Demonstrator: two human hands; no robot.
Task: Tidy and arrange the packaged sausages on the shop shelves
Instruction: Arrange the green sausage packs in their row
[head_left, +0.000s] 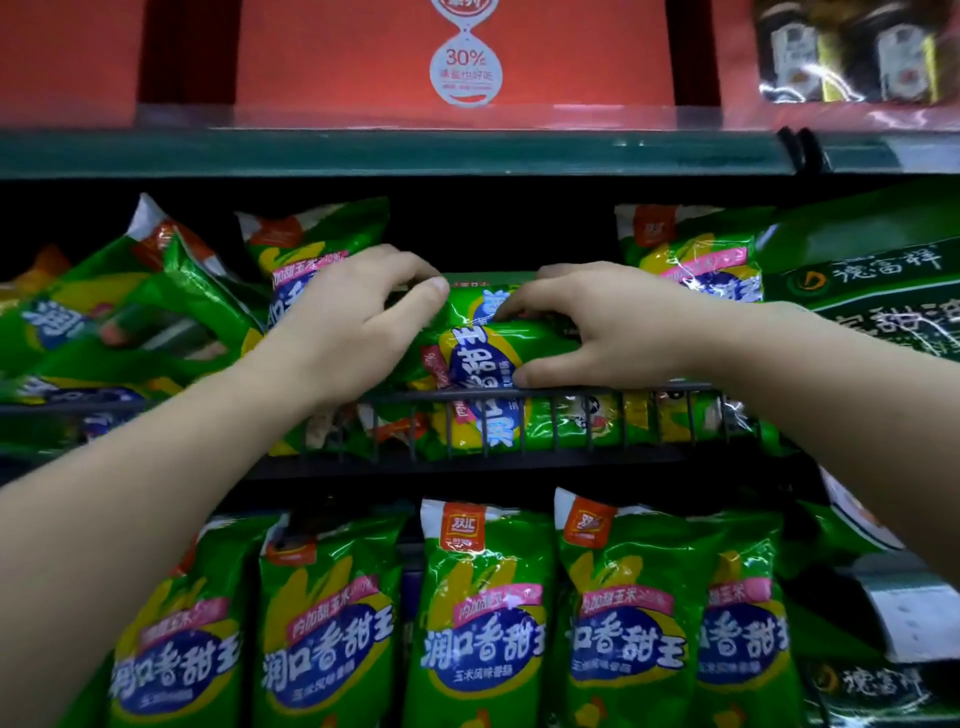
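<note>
On the middle shelf a green sausage pack with blue and yellow print lies sideways on top of other packs. My left hand grips its left end, thumb curled over the top. My right hand grips its right end, thumb under the pack near the wire rail. More green packs lean at the left and stand at the back right. A row of upright green packs fills the lower shelf.
A dark green shelf edge runs above, with red boxes and dark jars on it. Darker green bags of another brand crowd the right side. A black wire rail fronts the middle shelf.
</note>
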